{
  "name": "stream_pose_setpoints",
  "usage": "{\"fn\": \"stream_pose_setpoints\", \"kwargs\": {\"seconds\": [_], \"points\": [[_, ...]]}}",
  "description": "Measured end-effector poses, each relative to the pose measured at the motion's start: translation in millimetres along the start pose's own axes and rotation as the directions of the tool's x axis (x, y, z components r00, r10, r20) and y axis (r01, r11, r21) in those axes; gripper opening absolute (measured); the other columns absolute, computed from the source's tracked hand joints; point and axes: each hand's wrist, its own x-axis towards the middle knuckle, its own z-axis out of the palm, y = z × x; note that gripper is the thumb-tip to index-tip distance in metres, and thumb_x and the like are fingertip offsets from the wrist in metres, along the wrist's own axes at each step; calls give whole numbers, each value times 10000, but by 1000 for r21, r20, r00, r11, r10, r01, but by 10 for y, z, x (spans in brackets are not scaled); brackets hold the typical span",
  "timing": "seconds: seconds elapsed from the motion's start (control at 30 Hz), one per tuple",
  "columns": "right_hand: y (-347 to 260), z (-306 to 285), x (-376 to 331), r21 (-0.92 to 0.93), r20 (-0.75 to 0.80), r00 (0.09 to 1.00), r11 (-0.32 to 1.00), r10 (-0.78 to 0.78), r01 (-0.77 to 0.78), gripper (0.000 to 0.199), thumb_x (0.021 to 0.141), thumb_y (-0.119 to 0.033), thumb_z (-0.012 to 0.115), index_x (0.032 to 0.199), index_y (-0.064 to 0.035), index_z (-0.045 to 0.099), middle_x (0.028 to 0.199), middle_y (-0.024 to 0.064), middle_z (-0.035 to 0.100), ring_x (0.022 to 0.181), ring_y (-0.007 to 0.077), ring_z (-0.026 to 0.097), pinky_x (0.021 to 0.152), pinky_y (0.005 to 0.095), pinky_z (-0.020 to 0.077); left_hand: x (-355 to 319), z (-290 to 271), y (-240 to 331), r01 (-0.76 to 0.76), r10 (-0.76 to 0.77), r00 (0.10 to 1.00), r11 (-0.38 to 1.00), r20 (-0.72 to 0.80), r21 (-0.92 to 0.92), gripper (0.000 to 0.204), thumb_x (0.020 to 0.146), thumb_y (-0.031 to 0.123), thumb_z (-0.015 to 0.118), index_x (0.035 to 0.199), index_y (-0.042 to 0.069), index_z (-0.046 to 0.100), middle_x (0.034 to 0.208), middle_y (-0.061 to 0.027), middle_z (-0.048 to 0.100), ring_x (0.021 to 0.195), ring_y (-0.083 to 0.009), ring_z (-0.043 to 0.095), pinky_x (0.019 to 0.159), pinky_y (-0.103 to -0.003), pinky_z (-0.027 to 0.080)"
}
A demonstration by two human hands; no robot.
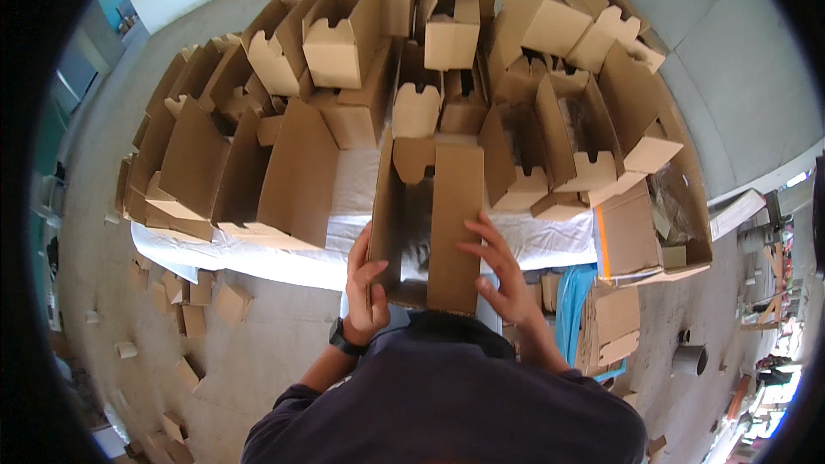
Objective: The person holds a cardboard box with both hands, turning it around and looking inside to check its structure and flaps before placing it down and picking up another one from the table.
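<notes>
An open cardboard box (pixel 457 215) stands in front of my body at the near edge of the white-covered table (pixel 357 176). Its long inside is visible from above, with a notched flap at the far end and a broad panel on the right. My left hand (pixel 368 283) is closed round the box's left wall near its front corner; a dark watch sits on that wrist. On the other side, my right hand (pixel 500 275) rests its spread, stretched fingers against the right panel's edge.
Open cardboard boxes (pixel 296 176) crowd the table left, right and behind, some stacked. A larger carton (pixel 625 228) with clear plastic stands at the right. Flattened cardboard (pixel 617 326) and a blue plastic sheet (pixel 574 314) are below it. Cardboard scraps (pixel 232 302) lie on the floor.
</notes>
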Motion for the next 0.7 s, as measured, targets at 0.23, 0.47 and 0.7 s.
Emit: {"fn": "stream_pose_setpoints", "kwargs": {"seconds": [0.23, 0.47, 0.7], "points": [[-43, 230, -52, 84, -112, 993, 995, -44, 54, 595, 965, -447, 437, 1350, 3, 497, 1512, 188, 330, 1485, 364, 83, 1172, 483, 102, 32, 76, 21, -50, 49, 995, 999, -85, -10, 263, 1001, 213, 359, 1174, 68, 492, 1454, -328, 330, 1353, -465, 353, 1105, -514, 280], [159, 217, 488, 200, -187, 981, 976, -54, 91, 763, 955, -625, 311, 1325, 9, 520, 1509, 185, 341, 1487, 348, 86, 1167, 474, 112, 548, 99, 20, 14, 23, 987, 973, -157, 230, 273, 943, 16, 325, 1167, 20, 482, 1450, -286, 372, 1337, -416, 396, 1088, -453, 323], [209, 225, 652, 255, -241, 964, 951, -111, 173, 854, 940, -700, 221, 1315, -1, 535, 1489, 163, 387, 1486, 333, 99, 1165, 482, 105, 748, 160, 107, 138, -79, 969, 959, -233, 247, 288, 932, -40, 334, 1186, -6, 466, 1440, -272, 395, 1286, -410, 448, 1045, -437, 373]]}}
